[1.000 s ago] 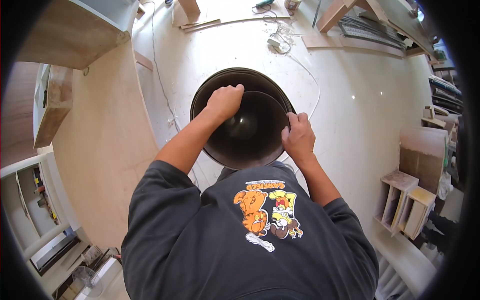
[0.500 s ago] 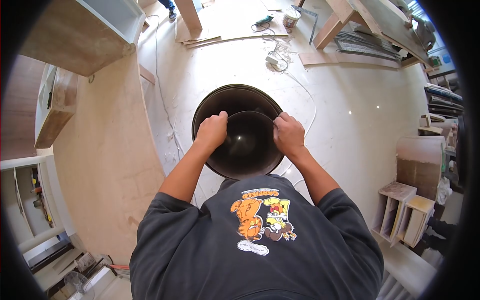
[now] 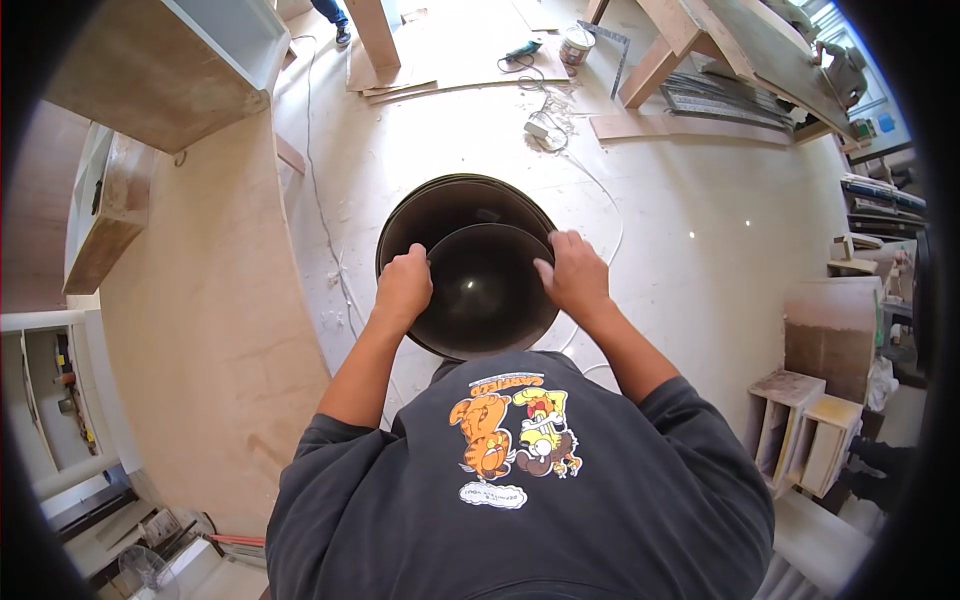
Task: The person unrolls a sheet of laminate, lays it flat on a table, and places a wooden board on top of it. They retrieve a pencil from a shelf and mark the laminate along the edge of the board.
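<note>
A large dark sheet rolled into a coil (image 3: 460, 200) stands upright before me, with several layers along its far rim. A smaller inner loop (image 3: 490, 250) curls inside it, nearer my body. My left hand (image 3: 405, 284) is closed on the left edge of that inner loop. At the right rim, my right hand (image 3: 576, 272) has its thumb spread from the fingers, which lie close to or against the edge. The inside of the coil is dark, and its bottom cannot be made out.
A long wooden panel (image 3: 200, 330) runs along my left. Beyond the coil are a green power tool (image 3: 522, 50), a bucket (image 3: 577, 45) and a power strip (image 3: 537, 128) with cords. Small wooden box units (image 3: 785, 420) stand at right. Another person's leg (image 3: 332, 15) shows far back.
My right hand has loosened its pinch on the inner loop, its thumb coming away from the fingers. My left hand keeps its hold, and the inner loop looks wider.
</note>
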